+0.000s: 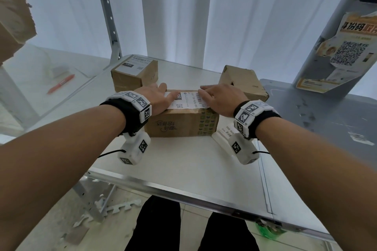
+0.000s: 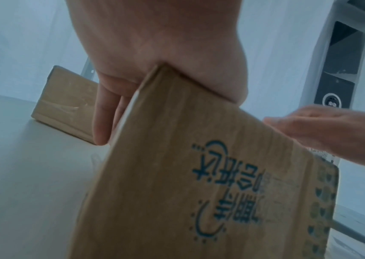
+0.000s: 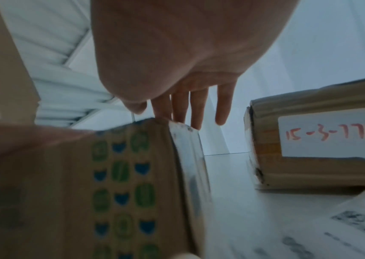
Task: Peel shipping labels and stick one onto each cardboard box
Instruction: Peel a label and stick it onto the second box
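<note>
A cardboard box (image 1: 181, 123) (image 2: 199, 175) (image 3: 55, 184) with blue print stands mid-table. A white shipping label (image 1: 188, 100) lies flat on its top. My left hand (image 1: 156, 98) (image 2: 154, 43) presses the label's left end, fingers (image 2: 101, 122) draped over the box's left side. My right hand (image 1: 220, 98) (image 3: 177, 43) presses the right end with straight fingers (image 3: 199, 105). A labelled box (image 1: 134, 73) (image 2: 66, 105) sits behind on the left. Another box (image 1: 242, 81) (image 3: 321, 140) sits behind on the right, with a red-numbered white patch on its side.
Loose label sheets (image 1: 224, 131) (image 3: 343, 224) lie under my right wrist on the white table (image 1: 183, 165). An orange marker (image 1: 61, 83) lies far left. A shelf post (image 1: 108, 16) rises behind; a grey panel with a QR poster (image 1: 346, 51) stands right.
</note>
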